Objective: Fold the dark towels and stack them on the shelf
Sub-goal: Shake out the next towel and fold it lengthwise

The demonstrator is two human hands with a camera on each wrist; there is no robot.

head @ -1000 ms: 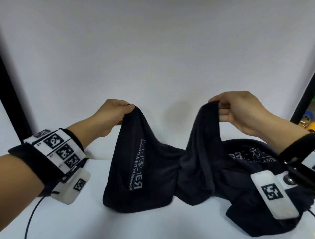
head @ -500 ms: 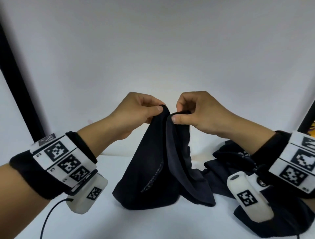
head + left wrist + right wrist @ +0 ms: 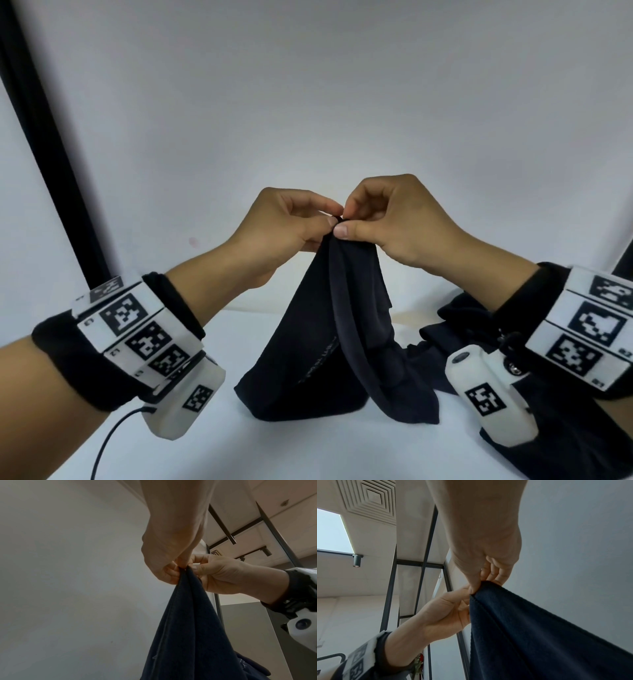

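A white table (image 3: 205,445) fills the bottom of the head view. A dark towel (image 3: 329,359) hangs in the middle, its bottom resting on the table. More dark towels (image 3: 565,438) lie in a heap at the lower right. The left hand (image 3: 287,222) and right hand (image 3: 394,219) touch, both pinching the towel's top.

White wall (image 3: 342,102) (black upright post (image 3: 44,144) at left)
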